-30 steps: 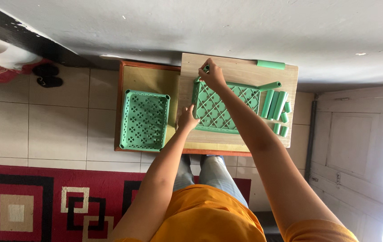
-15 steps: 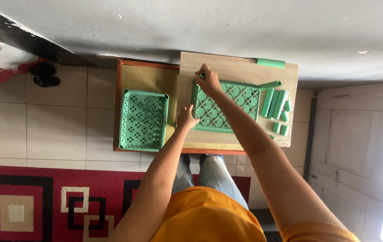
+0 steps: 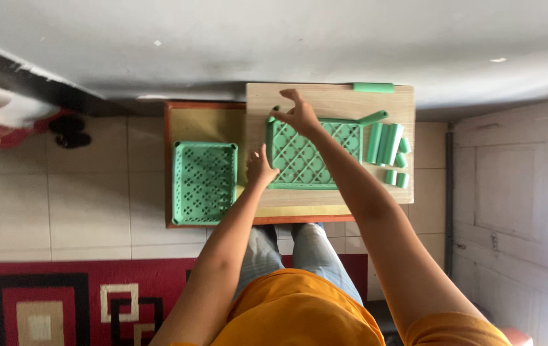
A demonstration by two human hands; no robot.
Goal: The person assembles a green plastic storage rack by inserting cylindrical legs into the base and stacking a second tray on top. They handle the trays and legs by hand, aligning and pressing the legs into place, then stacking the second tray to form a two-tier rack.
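A green lattice panel (image 3: 315, 154) lies flat on a light wooden board (image 3: 332, 101). My left hand (image 3: 260, 168) grips the panel's near left edge and steadies it. At the panel's far left corner my right hand (image 3: 298, 114) pinches a small green corner post (image 3: 273, 116). A green rod (image 3: 374, 117) lies slanted at the panel's far right corner. Several green tubes (image 3: 385, 142) lie side by side to the right of the panel, with short green pieces (image 3: 397, 178) below them.
A green perforated basket (image 3: 205, 181) stands on the brown table (image 3: 190, 120) left of the board. Another green rod (image 3: 373, 87) lies at the board's far edge. Tiled floor, a red patterned rug (image 3: 49, 301) and my legs are underneath.
My right hand came back from the board's far edge to the panel's far left corner with the small green piece. My left hand stayed on the panel's edge.
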